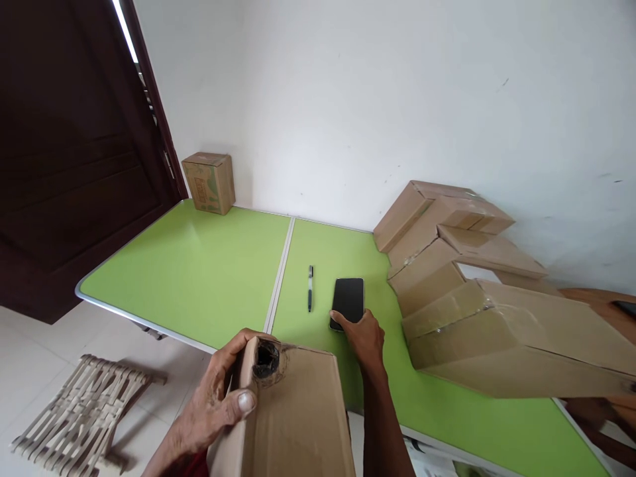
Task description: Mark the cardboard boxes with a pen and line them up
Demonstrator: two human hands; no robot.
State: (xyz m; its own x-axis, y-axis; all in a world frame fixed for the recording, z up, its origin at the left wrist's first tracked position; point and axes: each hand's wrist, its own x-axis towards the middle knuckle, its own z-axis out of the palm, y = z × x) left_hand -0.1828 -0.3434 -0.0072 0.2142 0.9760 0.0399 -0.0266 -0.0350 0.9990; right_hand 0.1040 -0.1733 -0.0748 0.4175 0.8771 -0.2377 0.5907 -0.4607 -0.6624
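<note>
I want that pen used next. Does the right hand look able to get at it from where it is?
Probably yes. The right hand rests on the phone, and the pen lies just beyond it on bare green table, nothing between them.

left hand (213,404): bare, no rings | right hand (365,338): bare | forearms: bare, sleeveless

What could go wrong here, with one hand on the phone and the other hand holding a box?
The left hand alone holds the cardboard box, off the table edge; it might slip. The right hand only touches the phone at its near end, so a lift could fumble it. The leaning boxes beside it might slide.
</note>
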